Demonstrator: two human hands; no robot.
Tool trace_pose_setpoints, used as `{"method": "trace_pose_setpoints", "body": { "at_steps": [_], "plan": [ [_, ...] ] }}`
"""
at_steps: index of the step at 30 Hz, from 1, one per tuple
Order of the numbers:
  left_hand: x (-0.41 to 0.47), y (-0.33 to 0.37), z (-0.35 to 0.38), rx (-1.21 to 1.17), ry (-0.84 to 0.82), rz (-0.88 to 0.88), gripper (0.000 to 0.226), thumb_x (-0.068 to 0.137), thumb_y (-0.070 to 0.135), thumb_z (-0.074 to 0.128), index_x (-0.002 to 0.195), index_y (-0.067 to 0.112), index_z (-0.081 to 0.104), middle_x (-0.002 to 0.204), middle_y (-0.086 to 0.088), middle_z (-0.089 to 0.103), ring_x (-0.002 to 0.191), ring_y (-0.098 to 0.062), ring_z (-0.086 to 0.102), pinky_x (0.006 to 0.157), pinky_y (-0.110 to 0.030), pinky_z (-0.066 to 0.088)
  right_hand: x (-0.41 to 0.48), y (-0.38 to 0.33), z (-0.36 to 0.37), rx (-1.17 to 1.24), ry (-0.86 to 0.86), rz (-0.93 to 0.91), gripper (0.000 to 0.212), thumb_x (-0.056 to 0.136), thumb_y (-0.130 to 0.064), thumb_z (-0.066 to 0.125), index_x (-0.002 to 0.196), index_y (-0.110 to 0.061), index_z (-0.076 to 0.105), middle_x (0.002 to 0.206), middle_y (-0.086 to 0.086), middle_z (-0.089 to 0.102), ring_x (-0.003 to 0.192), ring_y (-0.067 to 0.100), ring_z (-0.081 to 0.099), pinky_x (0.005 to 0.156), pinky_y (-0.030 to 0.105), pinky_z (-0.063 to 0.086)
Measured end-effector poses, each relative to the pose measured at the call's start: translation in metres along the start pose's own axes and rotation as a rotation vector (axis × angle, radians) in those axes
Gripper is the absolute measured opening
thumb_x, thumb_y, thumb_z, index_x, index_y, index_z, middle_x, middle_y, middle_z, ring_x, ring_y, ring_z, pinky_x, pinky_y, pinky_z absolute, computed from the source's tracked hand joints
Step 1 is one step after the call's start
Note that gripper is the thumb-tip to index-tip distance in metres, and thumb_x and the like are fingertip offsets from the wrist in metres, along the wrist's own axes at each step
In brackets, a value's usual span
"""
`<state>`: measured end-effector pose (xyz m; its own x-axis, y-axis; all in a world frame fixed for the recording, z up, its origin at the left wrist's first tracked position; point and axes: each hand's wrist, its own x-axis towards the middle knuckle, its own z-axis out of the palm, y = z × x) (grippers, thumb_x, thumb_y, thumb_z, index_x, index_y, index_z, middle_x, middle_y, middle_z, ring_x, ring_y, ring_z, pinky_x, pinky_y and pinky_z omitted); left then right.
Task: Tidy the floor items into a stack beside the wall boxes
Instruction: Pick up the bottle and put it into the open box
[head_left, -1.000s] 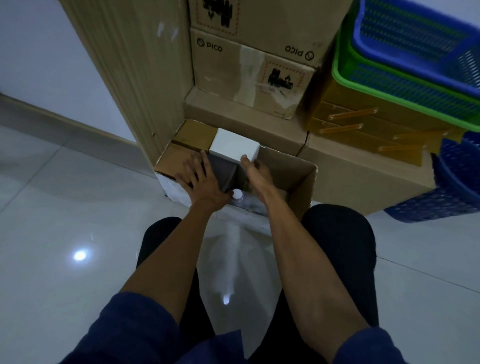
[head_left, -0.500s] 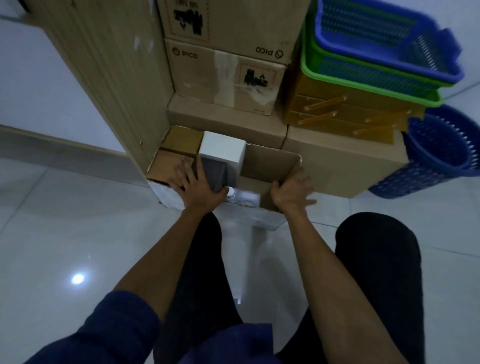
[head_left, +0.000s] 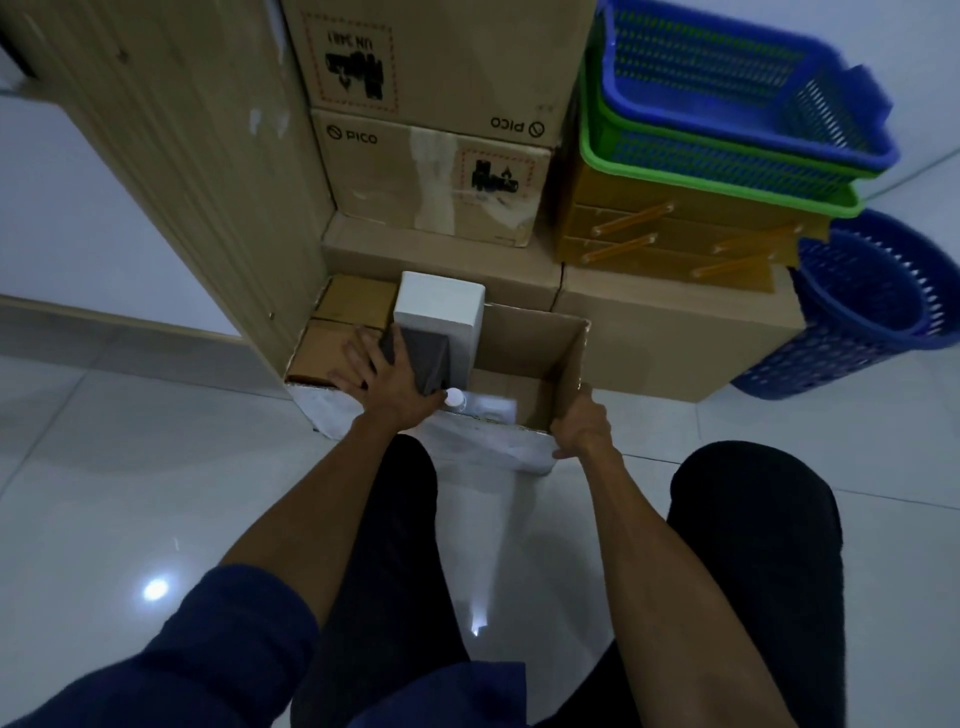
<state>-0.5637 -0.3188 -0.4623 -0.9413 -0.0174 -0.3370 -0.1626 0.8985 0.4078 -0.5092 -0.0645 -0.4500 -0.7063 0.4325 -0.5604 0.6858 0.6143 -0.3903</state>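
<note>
- A second ago the right hand (head_left: 579, 423) was inside the open carton (head_left: 535, 353), next to the white box (head_left: 439, 304). It has since come out to the carton's near right corner.
- There its fingers curl over the corner edge and the thumb side presses the white outer wall, so it grips the cardboard itself.
- The left hand (head_left: 387, 379) has kept its place. It lies flat with the fingers spread on the dark grey box (head_left: 423, 353), and nothing is pinched.
- The dark grey box stands in the carton against the white box's near face. The fingertips reach past its left edge toward two small brown boxes (head_left: 337, 322) in the carton's left end.
- A small white-capped bottle (head_left: 454, 397) lies just beside the left thumb, at the foot of the dark box.
- The right half of the carton, between the two hands, shows only bare cardboard.
- The carton sits on the tiled floor (head_left: 130, 467), touching the stacked wall cartons (head_left: 431, 182) behind it and a tall cardboard panel (head_left: 182, 156) on its left.
- Nested blue and green baskets (head_left: 717, 130) rest on the boxes to the right.
</note>
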Motion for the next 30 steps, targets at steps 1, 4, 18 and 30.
{"method": "trace_pose_setpoints", "body": {
  "at_steps": [1, 4, 18, 30],
  "plan": [
    [0.0, 0.0, 0.0, -0.002, -0.007, -0.012, 0.14, 0.068, 0.071, 0.076, 0.156, 0.028, -0.024, 0.155, -0.019, -0.04, 0.144, -0.042, -0.035, 0.106, -0.073, -0.018, -0.001, 0.001, 0.001, -0.004, -0.003, 0.004, 0.084, 0.086, -0.002, 0.074, 0.153, -0.011, 0.024, 0.14, 0.022, 0.05, 0.119, 0.041, 0.056, 0.028, 0.018, 0.03],
    [-0.003, -0.003, 0.002, 0.017, 0.018, 0.006, 0.142, 0.065, 0.071, 0.078, 0.156, 0.029, -0.023, 0.157, -0.018, -0.038, 0.146, -0.041, -0.032, 0.106, -0.071, -0.019, -0.002, 0.0, -0.001, 0.068, -0.006, 0.023, 0.086, 0.091, -0.001, 0.065, 0.158, -0.012, 0.012, 0.146, 0.024, 0.044, 0.121, 0.045, 0.054, 0.039, 0.026, 0.044],
    [-0.038, -0.016, -0.001, -0.053, 0.165, 0.005, 0.136, 0.05, 0.095, 0.056, 0.159, 0.037, -0.003, 0.168, -0.004, -0.013, 0.155, -0.026, -0.008, 0.11, -0.074, -0.006, -0.004, 0.02, -0.005, 0.189, 0.103, -0.095, 0.034, 0.098, -0.022, 0.049, 0.13, -0.01, 0.047, 0.124, 0.025, 0.062, 0.111, 0.043, 0.06, 0.087, 0.041, 0.051],
    [-0.034, 0.029, 0.0, -0.143, 0.5, -0.039, 0.103, 0.075, 0.078, 0.058, 0.152, 0.018, 0.026, 0.156, -0.02, 0.026, 0.146, -0.04, 0.023, 0.115, -0.065, 0.019, 0.027, 0.037, -0.035, 0.265, -0.049, -0.216, 0.065, 0.1, -0.049, 0.051, 0.145, -0.004, 0.037, 0.133, 0.018, 0.059, 0.121, 0.039, 0.058, 0.096, 0.038, 0.048]
  ]
}}
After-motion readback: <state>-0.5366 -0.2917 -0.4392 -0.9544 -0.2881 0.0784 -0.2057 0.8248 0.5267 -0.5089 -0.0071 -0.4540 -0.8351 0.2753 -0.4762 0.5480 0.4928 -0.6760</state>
